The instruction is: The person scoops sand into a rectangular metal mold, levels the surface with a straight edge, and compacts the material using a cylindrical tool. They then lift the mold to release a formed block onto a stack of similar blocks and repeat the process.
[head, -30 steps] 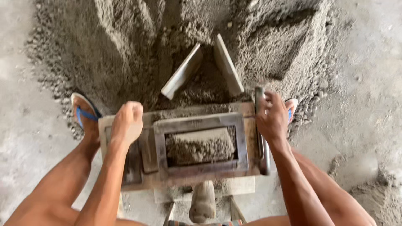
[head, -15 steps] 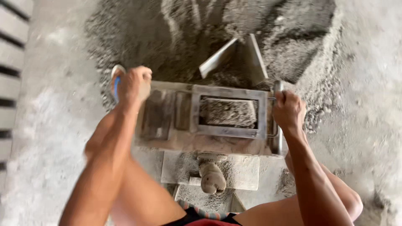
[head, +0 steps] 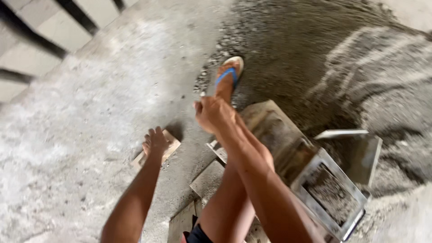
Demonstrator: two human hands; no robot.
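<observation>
Wooden board (head: 155, 153) under open left hand (head: 154, 141), bare floor (head: 81, 117) around; right hand (head: 210, 112) loosely closed, holding nothing.

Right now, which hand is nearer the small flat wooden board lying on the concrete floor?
Left. The left hand rests on the small flat wooden board; the right hand is off to its right, above the metal block mould.
</observation>
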